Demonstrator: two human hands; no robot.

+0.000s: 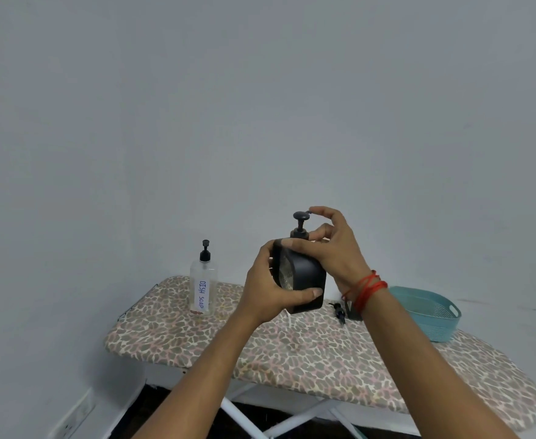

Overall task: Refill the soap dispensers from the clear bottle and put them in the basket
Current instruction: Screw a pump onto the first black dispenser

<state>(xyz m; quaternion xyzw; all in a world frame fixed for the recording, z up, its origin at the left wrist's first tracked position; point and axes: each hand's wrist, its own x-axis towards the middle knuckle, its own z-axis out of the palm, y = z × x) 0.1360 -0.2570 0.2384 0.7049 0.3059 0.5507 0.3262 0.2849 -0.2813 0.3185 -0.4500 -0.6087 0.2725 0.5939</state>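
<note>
A plain grey-white wall (pixel 260 90) fills the far side. An ironing board (pixel 292 353) with a spotted cover stands on white crossed legs (pixel 238 413) over a dark floor (pixel 152 403). A wall socket (pixel 76 416) sits low left.

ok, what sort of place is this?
Probably a room in a home, not a lab: a leopard-print ironing board serves as the table, set by a bare grey wall, with a wall socket low on the left.

One clear bottle (pixel 202 288), one basket (pixel 441 324), one loose pump (pixel 339 312), one black dispenser (pixel 304 275) (perhaps a second dispenser (pixel 353 313), half-hidden).
</note>
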